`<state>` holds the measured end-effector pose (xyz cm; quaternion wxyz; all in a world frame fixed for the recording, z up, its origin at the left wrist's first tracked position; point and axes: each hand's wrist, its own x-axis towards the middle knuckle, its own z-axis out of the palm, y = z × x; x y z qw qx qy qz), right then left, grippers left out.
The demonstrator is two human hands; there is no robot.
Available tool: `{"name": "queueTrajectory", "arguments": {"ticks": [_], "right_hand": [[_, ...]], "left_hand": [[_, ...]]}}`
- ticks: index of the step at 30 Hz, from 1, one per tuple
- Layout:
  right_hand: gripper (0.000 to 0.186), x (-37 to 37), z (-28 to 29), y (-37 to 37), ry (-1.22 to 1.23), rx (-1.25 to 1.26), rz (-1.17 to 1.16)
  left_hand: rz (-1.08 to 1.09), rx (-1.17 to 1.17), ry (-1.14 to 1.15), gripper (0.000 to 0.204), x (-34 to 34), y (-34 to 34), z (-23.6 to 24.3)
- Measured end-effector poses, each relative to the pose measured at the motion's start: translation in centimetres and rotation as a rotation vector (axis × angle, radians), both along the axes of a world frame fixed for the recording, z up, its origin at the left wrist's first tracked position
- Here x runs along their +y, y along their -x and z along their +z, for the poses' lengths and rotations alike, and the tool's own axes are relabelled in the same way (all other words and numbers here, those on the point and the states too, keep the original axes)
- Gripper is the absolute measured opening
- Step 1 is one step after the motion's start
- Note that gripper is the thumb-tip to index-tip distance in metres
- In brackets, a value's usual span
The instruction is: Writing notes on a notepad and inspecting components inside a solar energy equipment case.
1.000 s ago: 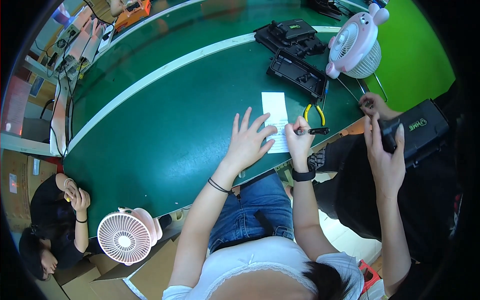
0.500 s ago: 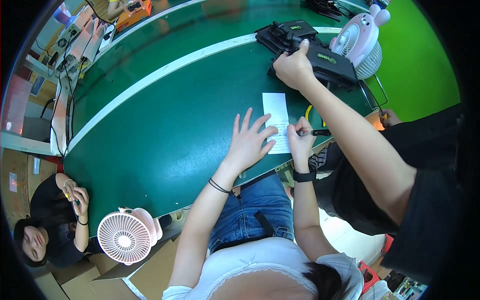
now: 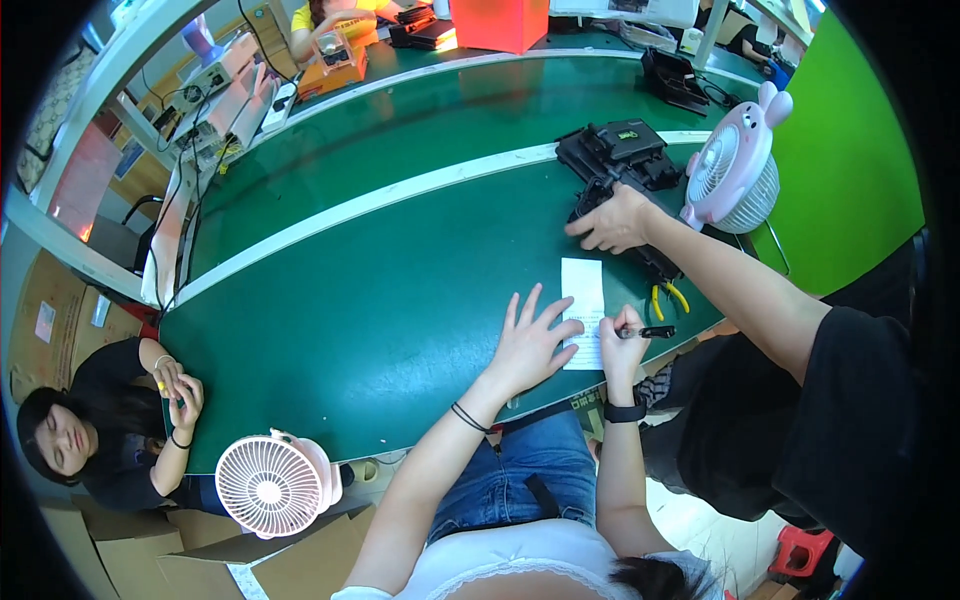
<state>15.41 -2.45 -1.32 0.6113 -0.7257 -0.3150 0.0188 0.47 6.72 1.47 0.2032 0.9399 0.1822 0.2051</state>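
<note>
A narrow white slip of paper (image 3: 582, 285) with printed lines lies on the green table near its front edge. My left hand (image 3: 535, 340) is spread open, its fingertips resting on the left side of the slip. At the slip's lower right my right hand (image 3: 620, 350) is closed around a black pen (image 3: 656, 332), tilted with its dark end pointing right. The pen's tip is hidden by my fingers. Just right of the paper lie the yellow handles of a hand tool (image 3: 672, 300), probably pliers; its head is hidden.
From the right, a co-worker's hand (image 3: 625, 220) reaches over black hard cases (image 3: 630, 150). A pink rabbit-eared fan (image 3: 735, 165) stands behind it. Another pink fan (image 3: 268, 490) is at the front left, near a seated person (image 3: 110, 420). A white strip (image 3: 400, 195) crosses the green table (image 3: 330, 300).
My view has tilted up, so the table appears lower. The co-worker's hand and the nearer black case have shifted toward the slip. My hands stay at the paper, pen still held.
</note>
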Motion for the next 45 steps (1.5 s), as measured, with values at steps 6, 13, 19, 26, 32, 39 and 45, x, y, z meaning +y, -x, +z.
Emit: {"name": "queueTrajectory", "arguments": {"ticks": [6,13,19,26,32,39,45], "right_hand": [[0.028,0.2,0.1,-0.2,0.014,0.002,0.024],[0.033,-0.1,0.0,-0.1,-0.215,0.201,0.010],[0.035,-0.3,-1.3,-0.1,-0.331,0.254,0.026],[0.033,-0.2,-0.1,0.2,-0.465,0.572,-0.106],[0.013,-0.3,0.9,1.5,-0.455,0.681,0.007],[0.024,-0.8,-1.3,1.3,-0.483,0.677,0.035],[0.020,-0.9,1.2,2.0,-0.218,0.440,0.078]], "left_hand": [[-0.006,-0.012,0.009,0.022,0.3,0.0,0.1],[-0.028,0.029,0.011,0.031,0.6,0.3,0.4],[-0.068,0.054,0.049,0.043,0.6,0.6,0.2],[-0.048,0.093,0.064,0.050,0.6,0.6,0.4],[-0.030,0.052,0.069,0.045,0.7,0.3,0.2],[-0.017,0.025,0.041,0.042,0.6,0.4,-0.1],[-0.021,0.043,0.032,0.042,0.2,0.5,-0.1]]}}
